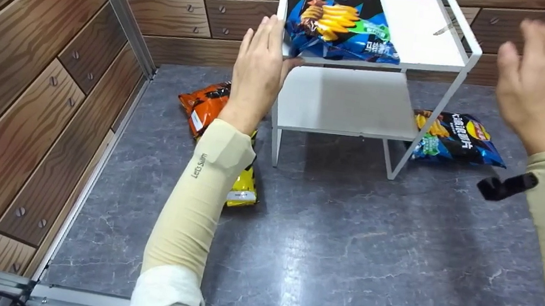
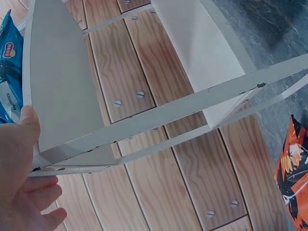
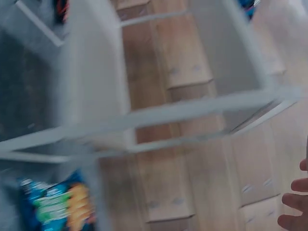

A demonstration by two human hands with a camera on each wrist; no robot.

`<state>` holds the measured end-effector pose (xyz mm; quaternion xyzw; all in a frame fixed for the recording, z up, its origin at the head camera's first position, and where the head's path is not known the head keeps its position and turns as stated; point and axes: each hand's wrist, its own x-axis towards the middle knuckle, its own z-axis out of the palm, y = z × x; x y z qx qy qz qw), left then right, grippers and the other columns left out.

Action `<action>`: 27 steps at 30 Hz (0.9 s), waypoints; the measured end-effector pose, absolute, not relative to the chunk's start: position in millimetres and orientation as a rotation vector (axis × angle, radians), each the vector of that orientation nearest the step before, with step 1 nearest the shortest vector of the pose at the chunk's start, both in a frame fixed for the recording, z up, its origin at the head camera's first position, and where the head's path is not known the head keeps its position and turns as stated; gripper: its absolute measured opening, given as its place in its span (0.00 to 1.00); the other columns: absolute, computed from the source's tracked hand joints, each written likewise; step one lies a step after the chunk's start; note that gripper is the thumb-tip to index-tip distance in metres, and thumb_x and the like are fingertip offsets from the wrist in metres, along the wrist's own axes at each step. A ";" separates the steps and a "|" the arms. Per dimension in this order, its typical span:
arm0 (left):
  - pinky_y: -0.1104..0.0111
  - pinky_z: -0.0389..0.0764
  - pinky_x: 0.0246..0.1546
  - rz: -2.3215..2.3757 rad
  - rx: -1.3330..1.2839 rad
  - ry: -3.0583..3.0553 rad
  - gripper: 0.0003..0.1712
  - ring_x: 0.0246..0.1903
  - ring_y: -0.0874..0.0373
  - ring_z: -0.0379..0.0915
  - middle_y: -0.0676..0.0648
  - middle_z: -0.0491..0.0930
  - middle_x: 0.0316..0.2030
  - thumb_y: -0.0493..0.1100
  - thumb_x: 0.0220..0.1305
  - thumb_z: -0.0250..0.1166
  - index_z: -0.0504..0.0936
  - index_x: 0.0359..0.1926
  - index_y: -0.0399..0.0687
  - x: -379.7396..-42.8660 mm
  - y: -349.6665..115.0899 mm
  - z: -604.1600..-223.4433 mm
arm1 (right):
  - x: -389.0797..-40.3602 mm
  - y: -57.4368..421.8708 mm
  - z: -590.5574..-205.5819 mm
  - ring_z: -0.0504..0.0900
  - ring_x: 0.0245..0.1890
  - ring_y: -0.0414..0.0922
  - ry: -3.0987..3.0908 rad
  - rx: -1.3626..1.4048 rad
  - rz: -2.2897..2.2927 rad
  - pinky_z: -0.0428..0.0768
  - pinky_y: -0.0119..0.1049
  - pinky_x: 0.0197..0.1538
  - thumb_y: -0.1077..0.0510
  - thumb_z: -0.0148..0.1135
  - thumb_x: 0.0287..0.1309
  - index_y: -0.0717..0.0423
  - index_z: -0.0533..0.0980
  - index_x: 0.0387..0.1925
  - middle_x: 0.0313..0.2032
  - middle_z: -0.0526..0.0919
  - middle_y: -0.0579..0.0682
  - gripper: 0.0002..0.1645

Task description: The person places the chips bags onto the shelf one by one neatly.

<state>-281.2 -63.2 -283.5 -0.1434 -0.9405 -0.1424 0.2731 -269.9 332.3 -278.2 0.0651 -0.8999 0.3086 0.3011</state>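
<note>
My left hand (image 1: pixel 259 69) is at the left end of a small white two-tier rack (image 1: pixel 340 99). In the left wrist view, its thumb (image 2: pixel 30 122) rests by the upper shelf's corner, with the fingers on the frame's other side. A black-and-blue chip bag (image 1: pixel 338 22) lies on the upper shelf, close beside this hand. My right hand (image 1: pixel 536 93) is raised in the air right of the rack, fingers extended and holding nothing; it is blurred. Only some fingertips (image 3: pixel 293 207) of it show in the right wrist view.
Another black-and-blue chip bag (image 1: pixel 459 138) lies on the grey marbled floor (image 1: pixel 332 262) by the rack's right leg. An orange bag (image 1: pixel 203 106) and a yellow bag (image 1: pixel 245 191), partly hidden by my left arm, lie left of it. Wood-patterned walls (image 1: pixel 31 110) enclose the area.
</note>
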 end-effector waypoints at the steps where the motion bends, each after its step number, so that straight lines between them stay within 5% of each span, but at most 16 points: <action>1: 0.60 0.47 0.79 -0.385 -0.387 -2.531 0.43 0.76 0.52 0.51 0.42 0.60 0.75 0.62 0.70 0.52 0.57 0.74 0.40 -281.4 -62.9 -283.8 | -272.6 336.6 -287.6 0.54 0.76 0.58 -2.433 0.143 0.827 0.47 0.47 0.80 0.46 0.37 0.73 0.62 0.57 0.74 0.74 0.55 0.64 0.36; 10: 0.60 0.48 0.79 -0.379 -0.389 -2.537 0.42 0.77 0.52 0.50 0.42 0.59 0.75 0.62 0.70 0.51 0.57 0.74 0.40 -281.5 -64.3 -283.2 | -291.0 353.6 -365.1 0.43 0.74 0.73 -2.853 0.002 0.776 0.42 0.67 0.75 0.39 0.33 0.75 0.65 0.41 0.77 0.77 0.38 0.68 0.44; 18: 0.59 0.49 0.78 -0.388 -0.385 -2.509 0.43 0.76 0.52 0.51 0.42 0.60 0.74 0.62 0.70 0.51 0.58 0.74 0.40 -280.5 -67.3 -284.3 | -302.6 350.8 -418.4 0.47 0.71 0.76 -2.938 0.027 0.699 0.47 0.71 0.71 0.36 0.34 0.73 0.74 0.47 0.73 0.74 0.42 0.76 0.48; 27: 0.61 0.47 0.79 -0.368 -0.390 -2.517 0.42 0.76 0.52 0.51 0.42 0.60 0.74 0.62 0.71 0.50 0.57 0.74 0.40 -281.6 -64.4 -284.9 | -308.6 344.8 -457.5 0.47 0.72 0.74 -2.988 0.149 0.689 0.46 0.68 0.73 0.50 0.55 0.66 0.71 0.49 0.74 0.75 0.44 0.73 0.46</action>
